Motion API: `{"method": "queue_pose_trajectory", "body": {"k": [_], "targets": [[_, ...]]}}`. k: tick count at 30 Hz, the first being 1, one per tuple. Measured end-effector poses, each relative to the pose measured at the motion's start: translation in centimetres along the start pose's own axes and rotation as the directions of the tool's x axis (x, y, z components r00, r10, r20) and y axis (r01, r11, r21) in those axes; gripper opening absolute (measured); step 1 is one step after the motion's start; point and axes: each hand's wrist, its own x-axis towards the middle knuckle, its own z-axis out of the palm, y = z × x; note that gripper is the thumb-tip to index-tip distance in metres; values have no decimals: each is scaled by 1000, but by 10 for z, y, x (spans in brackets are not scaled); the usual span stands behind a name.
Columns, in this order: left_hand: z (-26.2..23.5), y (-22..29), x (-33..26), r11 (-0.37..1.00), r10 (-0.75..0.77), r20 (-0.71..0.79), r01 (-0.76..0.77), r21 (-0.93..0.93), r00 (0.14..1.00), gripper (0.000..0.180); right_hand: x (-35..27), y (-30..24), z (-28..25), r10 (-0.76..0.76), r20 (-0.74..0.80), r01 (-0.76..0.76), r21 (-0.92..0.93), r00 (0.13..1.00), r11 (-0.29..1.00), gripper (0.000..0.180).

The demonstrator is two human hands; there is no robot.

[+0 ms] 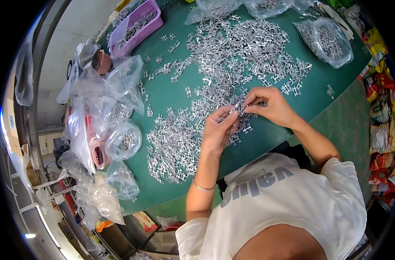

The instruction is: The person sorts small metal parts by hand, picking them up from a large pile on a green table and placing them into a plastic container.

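Observation:
My left hand (215,130) and my right hand (273,106) meet over the near side of the table. The left one is closed round a few small silver metal parts (237,107), with the thumb pressed on them. Thumb and forefinger of the right hand pinch a part at the same spot; its exact form is too small to make out. Under and beyond both hands spreads a big heap of like metal parts (240,52). A second dense heap (173,147) lies left of my left forearm, joined to the first.
A green table (167,93) carries everything. Parts fill a purple basket (139,26) at far left and a clear plastic bag (325,43) at far right. More plastic bags (124,141) crowd the left edge. Colourful packages (379,138) line the floor at right.

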Motion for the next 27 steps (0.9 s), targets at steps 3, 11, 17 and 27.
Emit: {"method": "queue_pose_trajectory", "body": {"k": [3, 11, 17, 27], "targets": [[4, 5, -2, 991, -76, 15, 77, -111, 997, 23, 2, 3, 3, -221, -8, 220, 102, 975, 970, 6], [23, 3, -17, 880, 316, -97, -254, 401, 944, 20, -11, -8, 14, -85, -141, 89, 21, 986, 996, 9], [11, 6, -17, 994, 99, -75, -96, 52, 992, 15, -11, -1, 16, 55, -74, -34, 258, 996, 966, 11], [21, -1, -14, 992, 129, -125, -130, 7, 984, 13, -13, -9, 23, 10, -102, -8, 18, 995, 1000, 10]]}}
